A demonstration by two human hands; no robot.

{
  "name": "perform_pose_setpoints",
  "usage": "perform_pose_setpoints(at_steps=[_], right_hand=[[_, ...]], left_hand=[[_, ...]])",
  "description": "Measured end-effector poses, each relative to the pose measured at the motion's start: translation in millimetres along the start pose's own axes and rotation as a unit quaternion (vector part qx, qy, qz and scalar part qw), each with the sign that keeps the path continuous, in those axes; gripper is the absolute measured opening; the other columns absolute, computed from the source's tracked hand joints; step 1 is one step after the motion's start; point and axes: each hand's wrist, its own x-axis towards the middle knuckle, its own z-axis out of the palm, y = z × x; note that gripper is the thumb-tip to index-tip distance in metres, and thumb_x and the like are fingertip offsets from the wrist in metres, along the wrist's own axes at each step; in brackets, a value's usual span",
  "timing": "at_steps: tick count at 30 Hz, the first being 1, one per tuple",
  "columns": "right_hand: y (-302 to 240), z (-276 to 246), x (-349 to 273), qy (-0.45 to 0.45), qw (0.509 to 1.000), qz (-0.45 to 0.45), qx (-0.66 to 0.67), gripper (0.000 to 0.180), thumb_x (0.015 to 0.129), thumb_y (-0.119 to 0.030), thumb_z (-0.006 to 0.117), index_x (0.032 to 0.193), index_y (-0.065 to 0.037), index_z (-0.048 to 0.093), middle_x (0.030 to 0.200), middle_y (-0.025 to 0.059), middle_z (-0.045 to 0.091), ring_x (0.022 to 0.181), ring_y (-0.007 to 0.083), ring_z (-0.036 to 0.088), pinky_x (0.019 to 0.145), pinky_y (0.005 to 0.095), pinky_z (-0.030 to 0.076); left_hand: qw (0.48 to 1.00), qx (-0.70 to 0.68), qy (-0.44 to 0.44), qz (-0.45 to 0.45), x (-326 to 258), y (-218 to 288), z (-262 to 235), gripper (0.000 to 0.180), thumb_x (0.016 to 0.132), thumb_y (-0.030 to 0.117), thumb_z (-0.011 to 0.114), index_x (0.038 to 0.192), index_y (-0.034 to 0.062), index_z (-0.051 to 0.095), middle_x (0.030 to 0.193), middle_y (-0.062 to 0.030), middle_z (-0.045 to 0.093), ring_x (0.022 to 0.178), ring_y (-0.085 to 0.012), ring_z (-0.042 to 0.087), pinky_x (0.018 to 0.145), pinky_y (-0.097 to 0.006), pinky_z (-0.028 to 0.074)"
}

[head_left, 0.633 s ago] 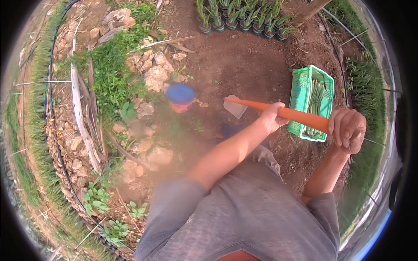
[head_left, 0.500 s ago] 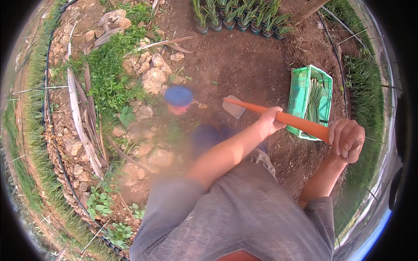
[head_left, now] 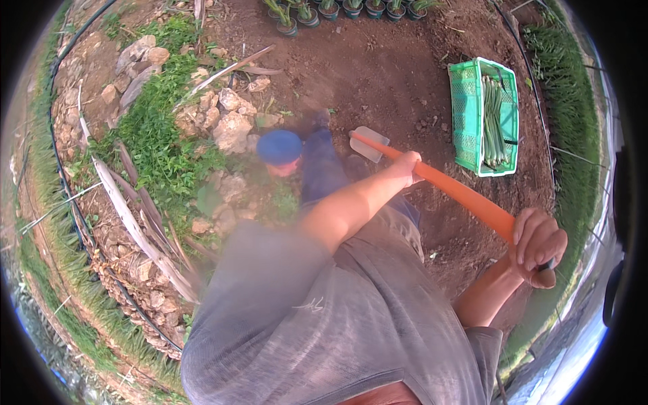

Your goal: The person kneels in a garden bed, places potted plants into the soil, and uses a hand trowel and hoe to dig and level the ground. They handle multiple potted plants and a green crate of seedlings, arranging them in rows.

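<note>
1. A green slatted plastic crate [head_left: 466, 115] stands on bare brown soil [head_left: 398, 67], holding a bundle of long green stalks [head_left: 494, 121].
2. A row of small dark pots with green seedlings [head_left: 337, 8] lines the top edge.
3. A heap of pale rough stones [head_left: 226, 121] lies beside a patch of green weeds [head_left: 158, 145].
4. Dry, pale palm fronds [head_left: 138, 229] lie along a black irrigation hose [head_left: 74, 216].
5. A strip of grass [head_left: 574, 101] borders the crate's far side.

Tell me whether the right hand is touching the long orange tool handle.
Touching. The head view shows the right hand with its fingers curled around the end of the long orange tool handle, with no gap between them.
</note>
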Motion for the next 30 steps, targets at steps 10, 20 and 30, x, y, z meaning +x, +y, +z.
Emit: perform_pose_setpoints(at_steps=[10, 20, 30], right_hand=[[57, 67, 91, -0.081, 0.996, 0.041, -0.008, 0.043, 0.077, -0.053, 0.079, 0.078, -0.013, 0.064, 0.064, -0.0052, 0.059, 0.055, 0.0101, 0.059, 0.061, 0.0288, 0.049], [42, 145, 33, 0.209, 0.965, 0.100, -0.126, 0.029, 0.081, -0.036, 0.079, 0.074, -0.011, 0.066, 0.066, -0.0010, 0.063, 0.060, 0.0145, 0.059, 0.077, 0.0371, 0.048], [60, 225, -69, 0.339, 0.813, 0.430, -0.197, 0.032, 0.083, -0.003, 0.068, 0.114, 0.002, 0.064, 0.108, 0.0126, 0.064, 0.116, 0.0305, 0.057, 0.106, 0.0429, 0.039]], left_hand=[[0.997, -0.049, 0.047, -0.045, -24, 83, -22, 0.014, 0.079, 0.004, 0.053, 0.090, 0.0079, 0.045, 0.074, -0.0061, 0.053, 0.060, -0.0228, 0.058, 0.052, -0.039, 0.053], [0.986, 0.132, 0.078, 0.063, -47, 152, -11, 0.027, 0.088, 0.011, 0.060, 0.107, -0.0010, 0.046, 0.082, -0.0121, 0.053, 0.058, -0.0261, 0.057, 0.052, -0.040, 0.054], [0.947, 0.307, 0.095, 0.027, 14, 141, -93, 0.025, 0.084, 0.010, 0.064, 0.102, 0.0041, 0.048, 0.074, -0.0111, 0.053, 0.054, -0.0258, 0.059, 0.047, -0.040, 0.054]])
